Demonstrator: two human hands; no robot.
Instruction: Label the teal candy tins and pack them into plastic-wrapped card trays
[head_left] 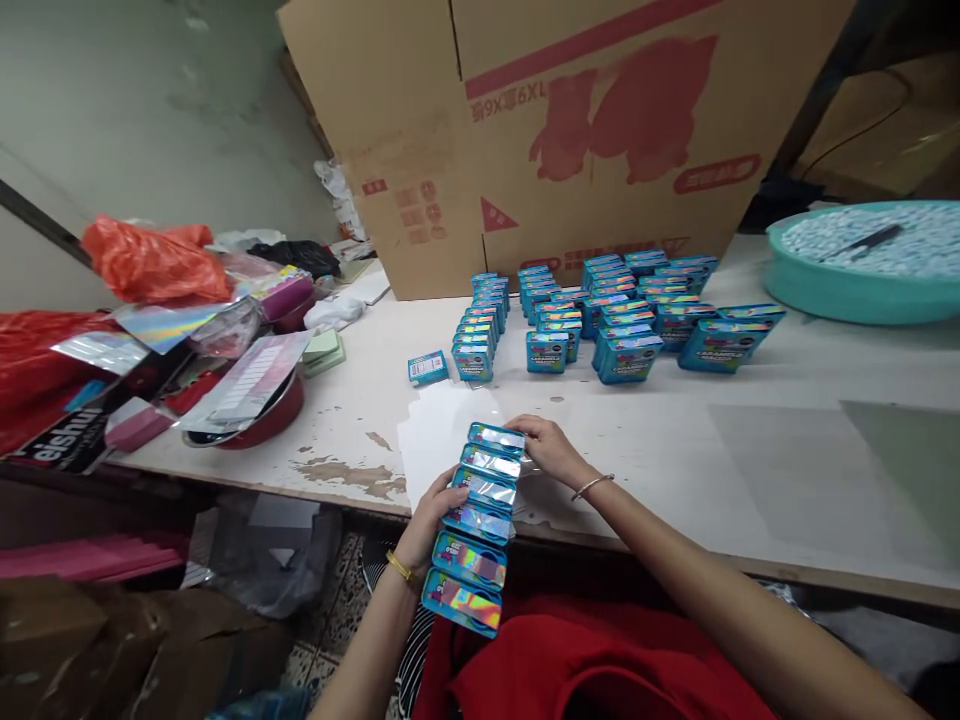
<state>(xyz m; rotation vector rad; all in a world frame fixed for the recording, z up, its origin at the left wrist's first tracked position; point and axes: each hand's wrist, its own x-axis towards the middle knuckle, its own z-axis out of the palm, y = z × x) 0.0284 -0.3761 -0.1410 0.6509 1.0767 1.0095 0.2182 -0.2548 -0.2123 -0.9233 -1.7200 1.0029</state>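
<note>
A row of several small blue candy packs (480, 520) with shiny holographic strips lies along my left forearm, over the table's front edge. My left hand (431, 515) is closed on the row from the left, its thumb across the middle packs. At the far end, my right hand (551, 448) has its fingers curled against the side of the top pack; its fingertips are partly hidden. White paper sheets (431, 435) lie beneath and behind the row. Just past them, one blue pack (427, 368) lies flat beside rows of upright blue packs (472, 362).
A large cardboard box (420, 130) stands behind the packs. At the right is a turquoise basin (840, 290) of small wrapped pieces, with a dark-handled tool on top. Plastic bags (154, 260) and a red bowl (277, 415) crowd the left side. Cardboard boxes (112, 640) stand below.
</note>
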